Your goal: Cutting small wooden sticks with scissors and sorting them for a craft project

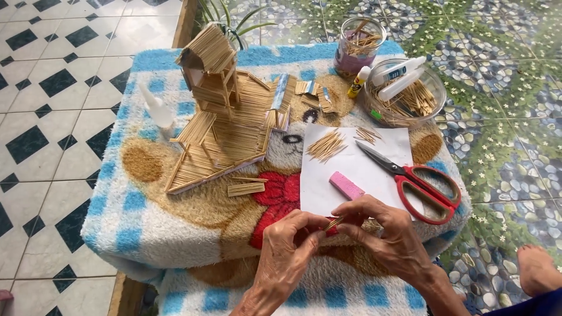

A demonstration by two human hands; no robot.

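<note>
My left hand (287, 251) and my right hand (389, 231) meet at the near edge of a cushion covered with a fluffy blanket (146, 234). Together they pinch a small bundle of toothpicks (335, 222) between fingertips. Just beyond the hands lies a white paper sheet (351, 169) with a pink block (346, 185), a loose pile of toothpicks (326, 144) and red-handled scissors (418, 178). A toothpick model house (219, 111) with a raised hut stands to the left.
At the far right, a clear bowl (404, 93) holds toothpicks and glue tubes, beside a jar (358, 44) of sticks and a small glue stick (358, 82). A white glue bottle (157, 108) stands left of the model. Tiled floor surrounds; a bare foot (535, 269) rests lower right.
</note>
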